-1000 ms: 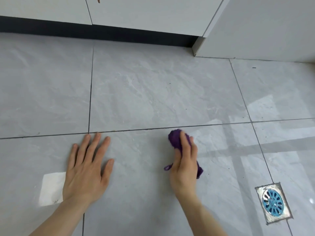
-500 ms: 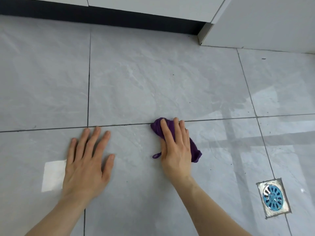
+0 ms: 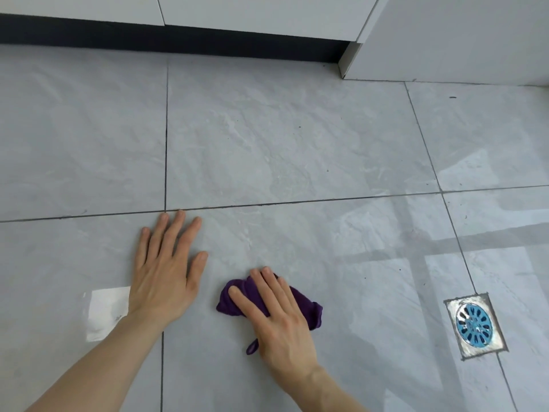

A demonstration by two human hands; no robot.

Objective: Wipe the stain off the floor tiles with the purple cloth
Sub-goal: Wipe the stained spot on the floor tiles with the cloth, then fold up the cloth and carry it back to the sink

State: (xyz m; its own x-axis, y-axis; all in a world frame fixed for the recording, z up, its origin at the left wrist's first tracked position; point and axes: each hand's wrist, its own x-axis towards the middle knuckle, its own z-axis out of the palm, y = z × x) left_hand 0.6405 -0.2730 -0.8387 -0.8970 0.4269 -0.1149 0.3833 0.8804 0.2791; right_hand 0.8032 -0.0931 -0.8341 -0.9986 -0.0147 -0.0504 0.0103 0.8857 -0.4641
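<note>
Right hand [image 3: 277, 318] flat on the purple cloth [image 3: 306, 307], fingers extended and close together, pressing it to the floor tiles [image 3: 267, 150]. No pinch visible, palm-down only. Cloth is bunched under the palm; edges stick out left of the fingertips and to the right of the knuckles, and a small loop pokes out below the thumb side.

Left hand [image 3: 166, 275] just left of the right hand, apart from the cloth, palm flat on the tile, fingers spread, holding nothing. Its fingertips reach the horizontal grout line [image 3: 297, 202]. The wrist sits over a vertical grout line [image 3: 162, 367].

Bright window reflection [image 3: 107, 313] on the tile touching the left wrist's outer side.

Floor drain [image 3: 474, 325], blue grate in a square metal frame, well right of the right hand, on a grout line.

Stain: cannot tell where it is. Only a few small dark specks on the tiles right of and beyond the cloth.

Beyond both hands: large grey marbled tile, then a dark toe-kick strip [image 3: 178, 40] under white cabinet fronts [image 3: 252, 10]. White panel [image 3: 460, 37] far right of the hands, its corner meeting the floor.
</note>
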